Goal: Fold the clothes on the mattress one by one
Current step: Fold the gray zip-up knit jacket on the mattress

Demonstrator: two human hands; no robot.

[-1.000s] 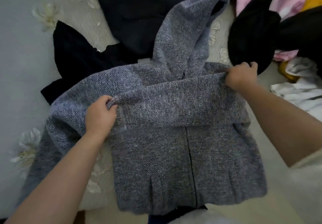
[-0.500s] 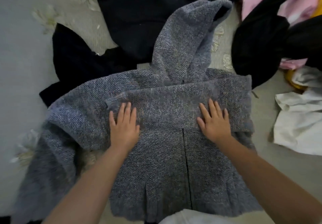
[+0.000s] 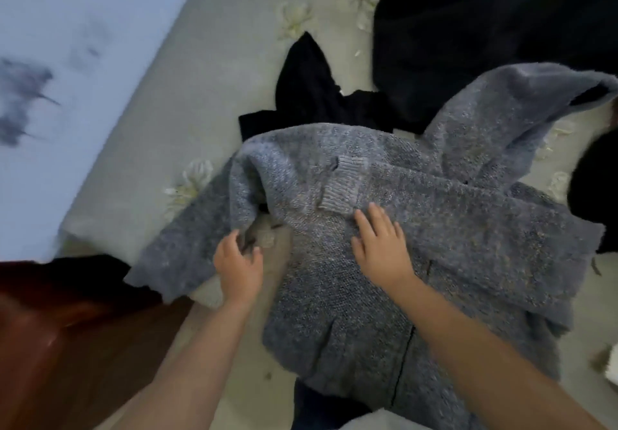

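While the right hand [image 3: 379,249] lies flat, fingers spread, on the grey hoodie [image 3: 418,222], the unfolded sleeve [image 3: 197,232] runs diag. beside the left hand [image 3: 238,267], fingers curled loosely by its edge, nearer for the fold.

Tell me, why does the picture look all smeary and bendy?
In the head view, motion blur smears the left hand and the grey hooded sweater; the wide lens bends the mattress edge; the light is soft and dim, with no glare; the right hand is a bit sharper.
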